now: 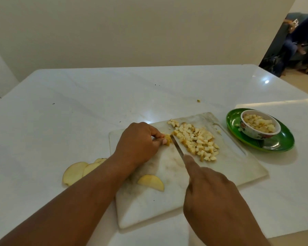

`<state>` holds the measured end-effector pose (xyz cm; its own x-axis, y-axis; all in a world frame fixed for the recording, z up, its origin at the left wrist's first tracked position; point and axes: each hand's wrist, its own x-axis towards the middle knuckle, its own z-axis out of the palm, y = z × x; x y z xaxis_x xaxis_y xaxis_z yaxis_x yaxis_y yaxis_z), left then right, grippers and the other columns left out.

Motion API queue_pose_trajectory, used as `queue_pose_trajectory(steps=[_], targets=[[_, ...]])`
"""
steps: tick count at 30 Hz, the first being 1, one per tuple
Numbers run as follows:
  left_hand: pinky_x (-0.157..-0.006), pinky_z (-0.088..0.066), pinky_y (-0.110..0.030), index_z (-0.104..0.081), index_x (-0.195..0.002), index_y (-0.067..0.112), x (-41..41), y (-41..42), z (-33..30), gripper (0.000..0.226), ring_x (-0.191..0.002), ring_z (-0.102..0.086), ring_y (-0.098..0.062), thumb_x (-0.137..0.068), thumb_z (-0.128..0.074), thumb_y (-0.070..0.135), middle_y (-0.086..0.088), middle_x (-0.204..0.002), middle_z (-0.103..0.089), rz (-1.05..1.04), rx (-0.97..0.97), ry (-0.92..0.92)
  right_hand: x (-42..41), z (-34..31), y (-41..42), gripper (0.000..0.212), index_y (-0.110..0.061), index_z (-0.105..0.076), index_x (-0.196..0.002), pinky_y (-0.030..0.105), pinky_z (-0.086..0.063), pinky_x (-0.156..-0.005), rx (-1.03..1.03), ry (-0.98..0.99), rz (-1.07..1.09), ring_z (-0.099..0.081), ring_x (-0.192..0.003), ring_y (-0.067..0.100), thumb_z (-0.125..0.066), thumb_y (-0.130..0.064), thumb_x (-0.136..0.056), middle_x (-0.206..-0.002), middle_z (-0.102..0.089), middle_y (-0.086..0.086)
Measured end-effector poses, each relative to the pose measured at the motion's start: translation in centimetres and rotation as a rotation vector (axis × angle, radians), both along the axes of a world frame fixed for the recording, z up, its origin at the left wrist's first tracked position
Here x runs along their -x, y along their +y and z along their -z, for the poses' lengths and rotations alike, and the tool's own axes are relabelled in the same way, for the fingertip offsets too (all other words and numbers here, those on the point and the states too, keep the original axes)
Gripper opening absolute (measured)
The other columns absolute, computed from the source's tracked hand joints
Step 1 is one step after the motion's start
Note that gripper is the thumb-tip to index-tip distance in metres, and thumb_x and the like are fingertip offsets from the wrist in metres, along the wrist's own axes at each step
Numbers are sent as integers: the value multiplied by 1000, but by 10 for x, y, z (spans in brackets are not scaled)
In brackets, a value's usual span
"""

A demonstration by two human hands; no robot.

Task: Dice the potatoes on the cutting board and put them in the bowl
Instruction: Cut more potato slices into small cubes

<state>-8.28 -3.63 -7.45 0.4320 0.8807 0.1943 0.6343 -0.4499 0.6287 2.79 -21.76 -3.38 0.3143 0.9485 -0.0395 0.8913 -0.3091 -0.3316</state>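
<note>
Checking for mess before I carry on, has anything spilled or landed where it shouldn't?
Yes: a few potato cubes lie on the green plate beside the bowl, and one stray bit sits on the table beyond the cutting board.

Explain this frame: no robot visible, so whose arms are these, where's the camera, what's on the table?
No machine here: a person works bare-handed, filmed by one head-worn camera looking down. The left hand pinches a potato piece on the white cutting board. The right hand has its grip on a knife, forefinger along the blade. Diced potato is piled on the board; one slice waits there, more slices lie on the table. A bowl of dice sits on a green plate.
</note>
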Motion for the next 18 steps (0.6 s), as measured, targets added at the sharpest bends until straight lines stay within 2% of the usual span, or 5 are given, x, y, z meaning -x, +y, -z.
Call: queue_pose_trajectory(steps=[2,5,11,15,18], targets=[[-89,-53,-24,-83,-90,34,0,1,0,20,-96,-67,-2,-80,-82,52,18,-99,-77,-13,21,-26,0,4,16,74,-32,-5,-157,24,-37,-72,-73,-48,5,-53,-95,14,-39,-17,-93,-120,-55,-4],[-91,-53,-25,-83,-92,34,1,1,-1,21,-97,-67,-2,-81,-81,52,17,-101,-77,-9,25,-8,2,15,36,74,-28,-8,-158,22,-37,-74,-135,-96,-34,-53,-99,14,-40,-16,-93,-121,-56,-3],[-95,-54,-25,-81,-102,34,5,5,0,16,-101,-68,-3,-88,-77,40,17,-109,-76,20,45,38,4,24,40,72,-29,-9,-158,23,-33,-69,-167,-62,-23,-48,-85,11,-40,-17,-95,-99,-47,-7],[-88,-51,-18,-82,-100,34,4,5,0,14,-97,-69,-3,-87,-78,39,18,-104,-77,12,27,45,6,28,39,69,-28,-16,-158,25,-37,-68,-196,-72,-16,-49,-81,13,-42,-17,-95,-96,-50,-7],[-89,-53,-21,-82,-101,34,4,5,0,15,-96,-69,-3,-87,-78,38,17,-104,-77,11,12,45,6,28,42,71,-28,-14,-158,24,-36,-65,-177,-79,-25,-49,-80,11,-42,-17,-94,-94,-51,-7]])
